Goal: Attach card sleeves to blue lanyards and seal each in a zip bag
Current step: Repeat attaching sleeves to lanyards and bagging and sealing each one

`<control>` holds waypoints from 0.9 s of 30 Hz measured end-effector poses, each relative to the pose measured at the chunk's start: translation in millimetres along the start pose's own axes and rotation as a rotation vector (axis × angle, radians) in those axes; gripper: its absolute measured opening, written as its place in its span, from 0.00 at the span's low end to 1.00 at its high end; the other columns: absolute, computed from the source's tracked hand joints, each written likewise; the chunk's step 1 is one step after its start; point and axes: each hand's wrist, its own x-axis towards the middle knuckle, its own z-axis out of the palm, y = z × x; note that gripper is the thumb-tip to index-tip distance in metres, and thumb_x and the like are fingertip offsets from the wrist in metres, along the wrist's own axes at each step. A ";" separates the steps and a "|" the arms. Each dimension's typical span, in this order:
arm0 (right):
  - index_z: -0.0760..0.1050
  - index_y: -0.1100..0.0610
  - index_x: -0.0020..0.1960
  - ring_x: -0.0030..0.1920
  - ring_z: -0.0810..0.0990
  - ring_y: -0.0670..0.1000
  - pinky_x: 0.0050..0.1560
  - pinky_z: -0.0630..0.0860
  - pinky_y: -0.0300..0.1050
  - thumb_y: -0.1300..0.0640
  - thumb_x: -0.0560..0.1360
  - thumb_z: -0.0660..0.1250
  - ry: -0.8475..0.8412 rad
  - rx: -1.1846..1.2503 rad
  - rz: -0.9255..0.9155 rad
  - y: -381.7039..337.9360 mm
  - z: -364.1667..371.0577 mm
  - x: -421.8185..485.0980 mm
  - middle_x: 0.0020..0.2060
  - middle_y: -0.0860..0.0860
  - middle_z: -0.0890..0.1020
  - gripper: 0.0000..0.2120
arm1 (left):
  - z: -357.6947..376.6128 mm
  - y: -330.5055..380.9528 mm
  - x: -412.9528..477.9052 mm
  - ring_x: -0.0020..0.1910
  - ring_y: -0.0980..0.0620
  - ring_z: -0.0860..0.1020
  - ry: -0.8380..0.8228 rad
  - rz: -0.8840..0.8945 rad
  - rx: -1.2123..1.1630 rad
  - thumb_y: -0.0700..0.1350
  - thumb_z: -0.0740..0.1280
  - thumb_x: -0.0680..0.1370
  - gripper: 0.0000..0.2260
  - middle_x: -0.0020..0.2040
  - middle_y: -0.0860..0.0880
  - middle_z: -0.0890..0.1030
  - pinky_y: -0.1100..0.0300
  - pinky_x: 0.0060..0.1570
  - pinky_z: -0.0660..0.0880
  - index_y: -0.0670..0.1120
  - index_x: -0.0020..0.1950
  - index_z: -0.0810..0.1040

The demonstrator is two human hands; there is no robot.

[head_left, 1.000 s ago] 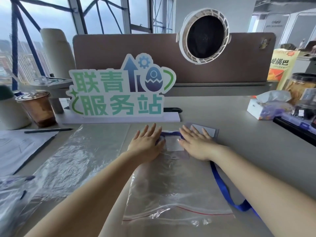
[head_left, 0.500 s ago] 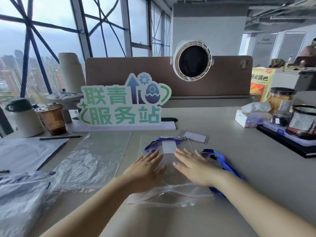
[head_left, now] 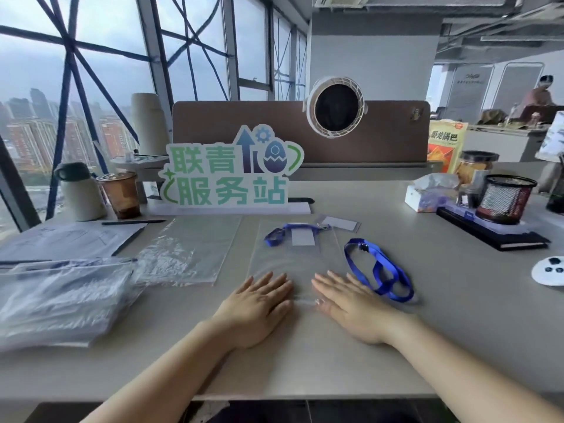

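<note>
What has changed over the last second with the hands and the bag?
Both hands slid flat along the zip bag toward the person. The left hand and right hand came off the card sleeve at the far end and now press the near edge. Nothing was gripped or let go. The zip bag and card sleeve lie where they were.

A green-lettered sign (head_left: 232,178) stands on the desk (head_left: 427,270) between 1 coffee cup (head_left: 120,193) and 1 tissue box (head_left: 422,200).

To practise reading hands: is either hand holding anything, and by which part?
Nothing is held: the left hand and the right hand lie flat, fingers straight, pressing the near end of the zip bag.
</note>
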 end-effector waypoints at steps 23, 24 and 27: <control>0.62 0.44 0.72 0.74 0.54 0.41 0.75 0.46 0.40 0.38 0.78 0.48 0.178 0.069 -0.036 -15.5 16.5 -29.5 0.73 0.40 0.61 0.25 | -0.6 28.2 -40.4 0.73 0.59 0.57 0.124 0.017 0.000 0.65 0.47 0.79 0.25 0.74 0.61 0.62 0.59 0.72 0.56 0.59 0.74 0.60; 0.62 0.44 0.72 0.74 0.54 0.40 0.74 0.46 0.40 0.33 0.74 0.44 0.170 0.056 -0.035 -15.9 15.4 -29.8 0.73 0.39 0.61 0.31 | -1.3 28.5 -40.5 0.73 0.59 0.58 0.126 0.013 0.013 0.65 0.48 0.78 0.25 0.73 0.61 0.62 0.59 0.72 0.56 0.59 0.74 0.60; 0.61 0.42 0.72 0.74 0.54 0.40 0.74 0.44 0.42 0.25 0.64 0.29 0.178 -0.010 -0.032 -14.0 15.0 -30.3 0.72 0.37 0.61 0.46 | -1.9 30.1 -37.5 0.72 0.58 0.60 0.147 0.018 0.041 0.65 0.49 0.78 0.25 0.72 0.62 0.63 0.60 0.70 0.59 0.59 0.73 0.62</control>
